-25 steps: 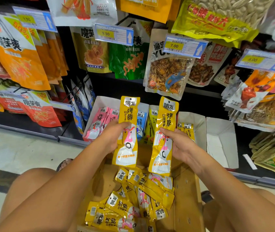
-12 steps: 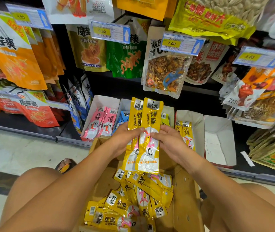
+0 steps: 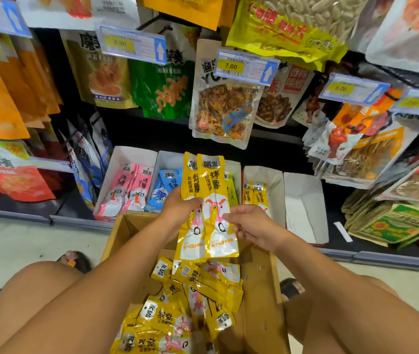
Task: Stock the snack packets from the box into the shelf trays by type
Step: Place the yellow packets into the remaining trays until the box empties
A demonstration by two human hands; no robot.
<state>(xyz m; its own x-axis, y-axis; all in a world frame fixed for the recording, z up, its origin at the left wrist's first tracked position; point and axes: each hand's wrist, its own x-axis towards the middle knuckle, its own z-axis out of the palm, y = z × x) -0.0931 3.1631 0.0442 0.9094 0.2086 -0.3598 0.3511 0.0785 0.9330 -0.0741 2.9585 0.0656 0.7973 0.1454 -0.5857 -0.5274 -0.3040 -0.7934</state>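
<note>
Head view: left grip (image 3: 177, 213) pinches two glossy, flat yellow packets (image 3: 213, 185) overlapped; right grip (image 3: 251, 226) touches them, closure unclear.

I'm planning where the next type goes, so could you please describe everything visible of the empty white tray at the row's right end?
The white tray looks like thin folded card, creased and scuffed, open-topped, with a tall back and low front. Nothing shows inside. It stands on the dark shelf, last on the right of the row, its left wall against the neighbouring tray. The left hand and right hand are clear of it.
</note>
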